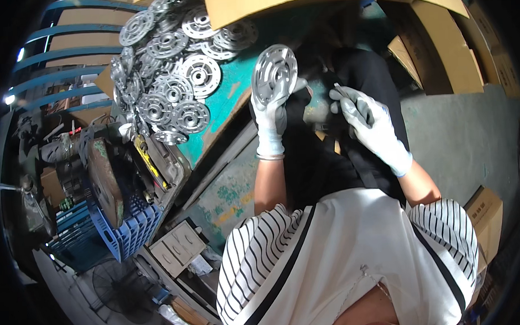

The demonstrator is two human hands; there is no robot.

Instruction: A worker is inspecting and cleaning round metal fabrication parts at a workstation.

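Observation:
My left hand (270, 123), in a white work glove, grips a round silver metal disc (275, 76) by its lower edge. The disc has slots and a raised hub in its middle, and it is tilted up with its face toward me. My right hand (372, 123), gloved as well, is closed around a slim grey tool (339, 88) whose tip pokes out between thumb and fingers. Most of that tool is hidden by the glove, so its kind does not show. A gap separates the tool from the disc. Both hands are above my dark-trousered legs.
Several similar metal discs (199, 76) lie heaped on the worn green tabletop (226, 100) at the far left. Cardboard boxes (448, 47) stand at the far right. A blue plastic crate (128, 233), a rusty machine and a fan (124, 287) are on the left.

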